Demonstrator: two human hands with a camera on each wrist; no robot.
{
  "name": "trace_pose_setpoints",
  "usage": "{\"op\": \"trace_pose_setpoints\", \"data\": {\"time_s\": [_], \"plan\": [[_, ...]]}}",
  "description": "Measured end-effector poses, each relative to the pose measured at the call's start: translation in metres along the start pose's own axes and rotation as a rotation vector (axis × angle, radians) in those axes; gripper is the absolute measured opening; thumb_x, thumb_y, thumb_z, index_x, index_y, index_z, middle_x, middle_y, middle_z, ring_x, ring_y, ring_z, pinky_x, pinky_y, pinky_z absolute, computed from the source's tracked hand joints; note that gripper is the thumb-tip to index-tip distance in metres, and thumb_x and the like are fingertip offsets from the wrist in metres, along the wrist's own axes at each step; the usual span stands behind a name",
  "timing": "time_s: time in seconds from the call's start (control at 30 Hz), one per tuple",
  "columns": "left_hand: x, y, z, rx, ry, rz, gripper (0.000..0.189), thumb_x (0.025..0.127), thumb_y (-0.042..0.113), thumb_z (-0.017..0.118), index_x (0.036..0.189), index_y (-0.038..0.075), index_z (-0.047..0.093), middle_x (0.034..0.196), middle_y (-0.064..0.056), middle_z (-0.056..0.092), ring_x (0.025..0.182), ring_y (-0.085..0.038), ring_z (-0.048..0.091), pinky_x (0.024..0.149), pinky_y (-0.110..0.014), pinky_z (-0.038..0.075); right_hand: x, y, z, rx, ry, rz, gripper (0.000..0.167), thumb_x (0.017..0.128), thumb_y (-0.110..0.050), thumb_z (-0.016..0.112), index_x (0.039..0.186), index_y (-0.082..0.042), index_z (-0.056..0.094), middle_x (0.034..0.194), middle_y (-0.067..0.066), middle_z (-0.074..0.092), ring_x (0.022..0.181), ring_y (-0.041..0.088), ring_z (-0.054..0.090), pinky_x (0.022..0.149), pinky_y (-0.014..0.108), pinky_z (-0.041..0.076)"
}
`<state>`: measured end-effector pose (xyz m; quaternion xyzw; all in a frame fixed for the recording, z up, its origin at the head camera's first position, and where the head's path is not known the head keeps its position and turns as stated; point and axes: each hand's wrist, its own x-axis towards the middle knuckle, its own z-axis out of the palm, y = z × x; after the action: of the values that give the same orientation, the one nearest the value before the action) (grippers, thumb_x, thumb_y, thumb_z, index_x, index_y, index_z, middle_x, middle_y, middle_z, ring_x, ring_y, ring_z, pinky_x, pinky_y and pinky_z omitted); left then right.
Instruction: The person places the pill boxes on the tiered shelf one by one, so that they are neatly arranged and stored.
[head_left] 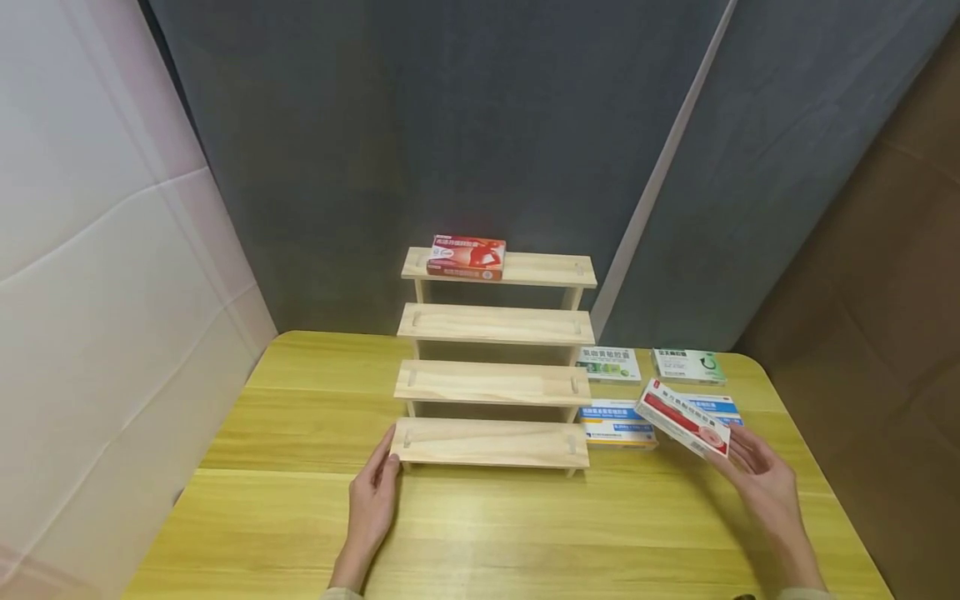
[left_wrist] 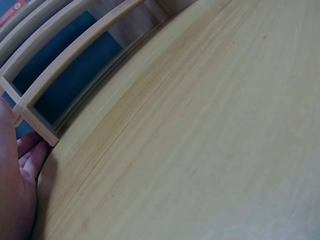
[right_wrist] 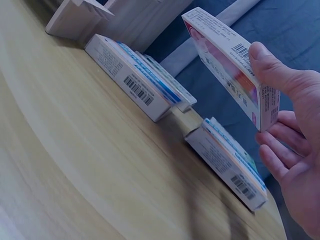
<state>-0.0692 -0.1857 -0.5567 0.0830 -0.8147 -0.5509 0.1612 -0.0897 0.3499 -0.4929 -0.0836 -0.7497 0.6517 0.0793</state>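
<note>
My right hand point(head_left: 768, 479) pinches one end of a white and red medicine box point(head_left: 686, 421) between thumb and fingers, tilted in the air above other boxes. In the right wrist view, the thumb lies on the narrow printed side of this box point(right_wrist: 225, 65). A four-step wooden rack point(head_left: 491, 442) stands mid-table. My left hand point(head_left: 372, 492) grips the rack's lower left corner, thumb in front and fingers round the side. In the left wrist view, its fingers point(left_wrist: 32, 155) touch the rack's leg. A red medicine box point(head_left: 467, 257) lies on the top step, left of centre.
Right of the rack, blue-white boxes point(head_left: 618, 423) and another blue-white box point(head_left: 716, 407) lie on the table point(head_left: 480, 533). Behind them are two green-white boxes point(head_left: 611, 364) point(head_left: 688, 365). A grey curtain point(head_left: 420, 125) hangs behind; a pale sheet point(head_left: 112, 292) flanks the left.
</note>
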Motion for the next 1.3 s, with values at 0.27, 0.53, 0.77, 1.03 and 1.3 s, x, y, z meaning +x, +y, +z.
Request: {"op": "trace_pose_setpoints", "data": {"time_s": [0.27, 0.53, 0.77, 1.03, 1.3], "plan": [[0.000, 0.000, 0.000, -0.024, -0.011, -0.001, 0.042, 0.108, 0.017, 0.047, 0.149, 0.024, 0.052, 0.147, -0.007, 0.057, 0.131, -0.024, 0.055, 0.095, 0.000, 0.039, 0.005, -0.005, 0.013, 0.079, 0.064, 0.031, 0.069, 0.088, -0.003, 0.078, 0.148, 0.002, 0.046, 0.113, -0.022, 0.067, 0.106, -0.009, 0.063, 0.089, 0.007, 0.051], [0.000, -0.001, 0.000, -0.023, -0.008, -0.013, 0.042, 0.108, 0.017, 0.047, 0.149, 0.023, 0.052, 0.147, -0.007, 0.056, 0.132, -0.024, 0.055, 0.096, 0.001, 0.038, 0.013, -0.013, 0.028, 0.171, 0.122, 0.053, 0.065, 0.088, 0.001, 0.076, 0.146, -0.002, 0.050, 0.113, -0.018, 0.067, 0.105, -0.007, 0.065, 0.088, 0.009, 0.053], [0.000, 0.001, -0.001, -0.013, -0.006, -0.019, 0.042, 0.108, 0.017, 0.048, 0.149, 0.025, 0.053, 0.146, -0.007, 0.058, 0.130, -0.024, 0.056, 0.094, 0.001, 0.039, 0.020, -0.018, 0.040, 0.261, 0.189, 0.068, 0.065, 0.087, 0.004, 0.075, 0.146, 0.001, 0.049, 0.114, -0.014, 0.068, 0.107, -0.003, 0.066, 0.090, 0.010, 0.052], [0.000, 0.001, 0.000, -0.008, 0.010, -0.030, 0.041, 0.107, 0.018, 0.051, 0.147, 0.026, 0.055, 0.143, -0.007, 0.061, 0.107, 0.003, 0.058, 0.088, -0.003, 0.045, 0.024, -0.024, 0.055, 0.348, 0.263, 0.071, 0.063, 0.087, 0.004, 0.075, 0.145, -0.002, 0.051, 0.121, -0.008, 0.065, 0.110, 0.001, 0.064, 0.090, 0.010, 0.053], [0.000, 0.000, 0.000, -0.006, 0.010, -0.035, 0.041, 0.107, 0.018, 0.051, 0.147, 0.026, 0.055, 0.143, -0.006, 0.060, 0.107, 0.003, 0.058, 0.088, -0.003, 0.045, 0.030, -0.030, 0.067, 0.363, 0.280, 0.071, 0.059, 0.087, 0.004, 0.075, 0.142, -0.004, 0.055, 0.123, -0.007, 0.064, 0.108, 0.001, 0.065, 0.087, 0.010, 0.054]]}}
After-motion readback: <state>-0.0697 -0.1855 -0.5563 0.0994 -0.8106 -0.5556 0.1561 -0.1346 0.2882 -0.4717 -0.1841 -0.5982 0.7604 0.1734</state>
